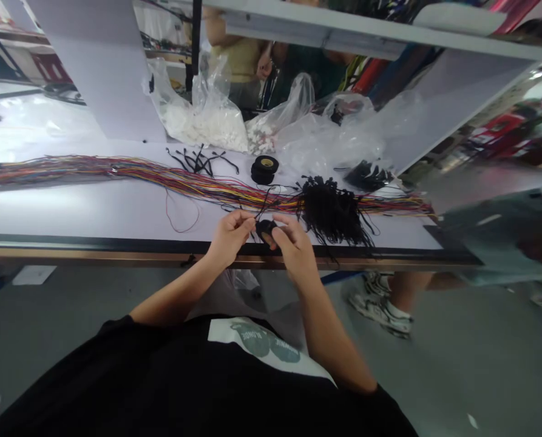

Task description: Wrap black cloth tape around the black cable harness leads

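My right hand (pixel 297 247) grips a roll of black tape (pixel 264 228) between thumb and fingers, just above the table's front edge. Close beside it, my left hand (pixel 229 235) pinches a thin black wire (pixel 262 206) at its fingertips. Part of that wire is hidden by the fingers and the roll. Behind both hands a long bundle of red, yellow and dark wires (pixel 175 179) runs across the table. To the right of my right hand, a thick pile of short black cables (pixel 329 209) lies over the bundle.
A stack of black tape rolls (pixel 263 170) stands behind the bundle, with several loose black cables (pixel 202 161) to its left. Clear plastic bags (pixel 207 118) with white parts line the back. A shelf (pixel 343 30) hangs above. A person's leg and shoe (pixel 384 312) show at the right.
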Demonstrator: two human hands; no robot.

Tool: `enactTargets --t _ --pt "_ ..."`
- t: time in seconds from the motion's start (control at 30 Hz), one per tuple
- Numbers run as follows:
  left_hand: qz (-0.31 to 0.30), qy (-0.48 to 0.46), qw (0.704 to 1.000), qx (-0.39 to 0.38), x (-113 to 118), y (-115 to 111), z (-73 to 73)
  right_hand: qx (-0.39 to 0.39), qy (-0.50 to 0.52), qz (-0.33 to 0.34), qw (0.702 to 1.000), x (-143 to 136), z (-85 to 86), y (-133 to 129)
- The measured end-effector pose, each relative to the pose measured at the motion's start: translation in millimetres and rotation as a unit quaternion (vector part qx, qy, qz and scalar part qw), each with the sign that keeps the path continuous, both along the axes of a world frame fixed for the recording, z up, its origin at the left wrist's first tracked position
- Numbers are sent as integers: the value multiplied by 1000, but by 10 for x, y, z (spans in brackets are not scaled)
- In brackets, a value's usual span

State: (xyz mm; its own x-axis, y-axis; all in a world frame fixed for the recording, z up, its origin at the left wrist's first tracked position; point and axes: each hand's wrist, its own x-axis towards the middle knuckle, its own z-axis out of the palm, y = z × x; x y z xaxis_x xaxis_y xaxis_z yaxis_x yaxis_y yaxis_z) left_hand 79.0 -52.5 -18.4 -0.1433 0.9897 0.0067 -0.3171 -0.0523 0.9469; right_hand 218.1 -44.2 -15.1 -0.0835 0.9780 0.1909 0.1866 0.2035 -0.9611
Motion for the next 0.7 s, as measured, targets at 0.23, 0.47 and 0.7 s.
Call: enactTargets --t 0.23,0.47,0.7 --pt "38 219 969 106 38 -37 -32 23 -52 -41 998 -75 -71 -30" --pt "21 277 950 142 66 -90 -3 25 -43 -50 998 -88 -46 -16" --pt "13 219 966 138 115 -125 62 51 -20 -43 998 -79 -35 -45"
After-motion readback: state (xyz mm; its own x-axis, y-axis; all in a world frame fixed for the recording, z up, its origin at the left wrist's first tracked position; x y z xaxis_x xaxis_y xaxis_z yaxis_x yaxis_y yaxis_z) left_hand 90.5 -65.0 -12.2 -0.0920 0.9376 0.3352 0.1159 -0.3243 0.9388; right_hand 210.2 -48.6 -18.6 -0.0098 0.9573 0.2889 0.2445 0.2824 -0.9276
